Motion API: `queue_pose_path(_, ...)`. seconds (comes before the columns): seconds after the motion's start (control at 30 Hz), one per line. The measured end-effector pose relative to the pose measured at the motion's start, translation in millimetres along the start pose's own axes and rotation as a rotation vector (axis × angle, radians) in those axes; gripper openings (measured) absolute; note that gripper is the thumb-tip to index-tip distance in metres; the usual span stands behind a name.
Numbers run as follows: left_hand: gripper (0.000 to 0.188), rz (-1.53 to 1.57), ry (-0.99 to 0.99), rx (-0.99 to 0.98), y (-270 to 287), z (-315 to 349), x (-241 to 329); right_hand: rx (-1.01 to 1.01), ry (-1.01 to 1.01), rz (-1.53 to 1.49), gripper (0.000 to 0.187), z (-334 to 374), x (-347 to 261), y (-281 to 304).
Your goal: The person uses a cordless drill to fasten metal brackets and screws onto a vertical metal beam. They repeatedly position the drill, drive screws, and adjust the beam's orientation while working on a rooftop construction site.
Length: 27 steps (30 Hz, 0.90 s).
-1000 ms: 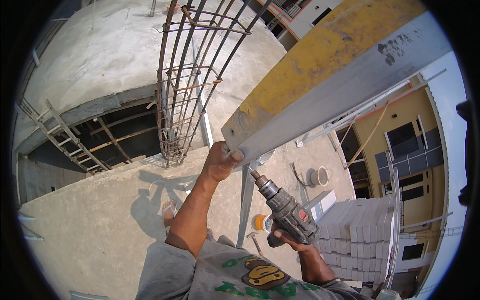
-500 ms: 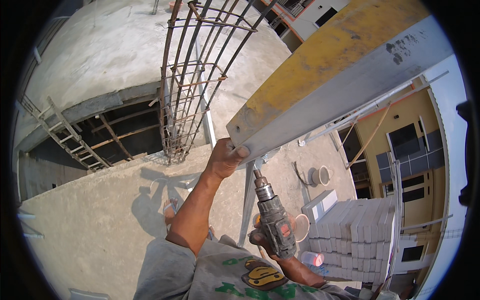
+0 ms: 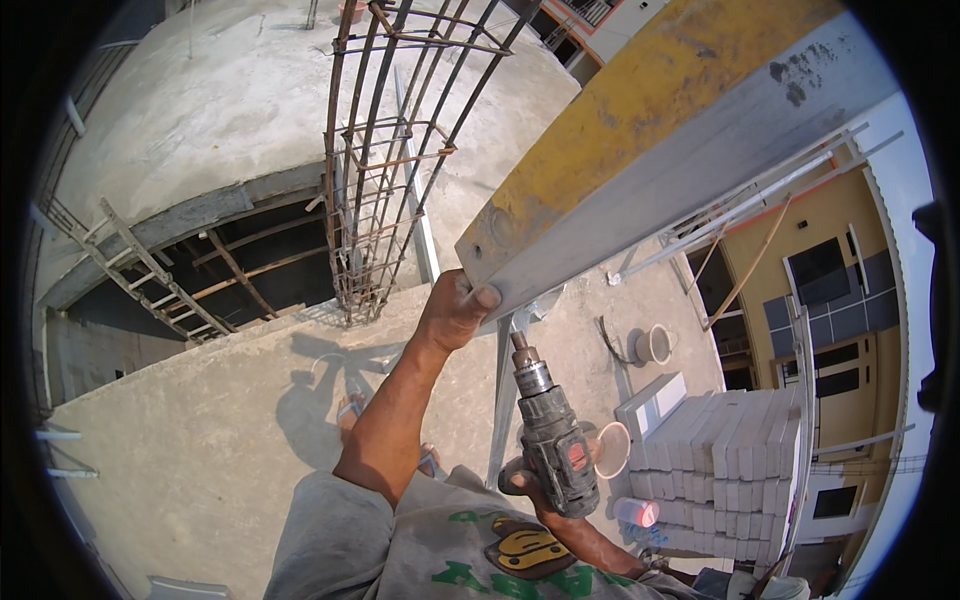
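Note:
My left hand (image 3: 458, 308) is closed around the near lower end of a long metal beam (image 3: 640, 190), its thumb pressed on the side. One face of this beam is scuffed yellow, the other grey, and a small hole shows near its end. Below it, my right hand (image 3: 530, 488) grips a dark, dusty power drill (image 3: 558, 450). The drill points up, its chuck and socket tip close to the beam's underside by my left hand. I cannot tell whether the tip touches anything. A thin metal strut (image 3: 503, 400) runs down from the beam's end beside the drill.
A rebar column cage (image 3: 385, 160) stands ahead. Left of it is a floor opening with a ladder (image 3: 160, 275) leaning in it. On the right are stacked grey blocks (image 3: 715, 465), a bucket (image 3: 655, 344), a pale round container (image 3: 612, 450) and a clear red-lidded tub (image 3: 638, 512).
The view has shifted slightly. Both hands keep their hold, and the drill stays pointed up near the beam's end, with little other visible difference.

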<state>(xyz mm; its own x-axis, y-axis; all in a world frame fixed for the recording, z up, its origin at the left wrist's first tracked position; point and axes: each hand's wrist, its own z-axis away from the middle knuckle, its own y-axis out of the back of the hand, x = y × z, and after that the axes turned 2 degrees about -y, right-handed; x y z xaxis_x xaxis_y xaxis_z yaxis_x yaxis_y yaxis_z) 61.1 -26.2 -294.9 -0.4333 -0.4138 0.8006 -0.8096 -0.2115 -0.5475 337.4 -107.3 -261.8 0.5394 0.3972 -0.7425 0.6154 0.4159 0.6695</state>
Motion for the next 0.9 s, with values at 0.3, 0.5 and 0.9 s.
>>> queue_pose_path(0.3, 0.100, -0.030, 0.028, -0.011, 1.7, -0.8, 0.4, -0.098, -0.293, -0.573, 0.040, -16.2, -23.8, -5.8)
queue_pose_path(0.5, 0.101, -0.043, 0.040, 0.008, 1.0, -0.6, -1.0, -0.176, -0.048, 0.054, 0.038, -29.7, -7.6, -5.6)
queue_pose_path(0.9, 0.110, -0.163, 0.063, 0.017, -0.1, 0.8, 4.6, -0.255, 0.000, 0.009, 0.031, -32.9, 26.8, -9.5)
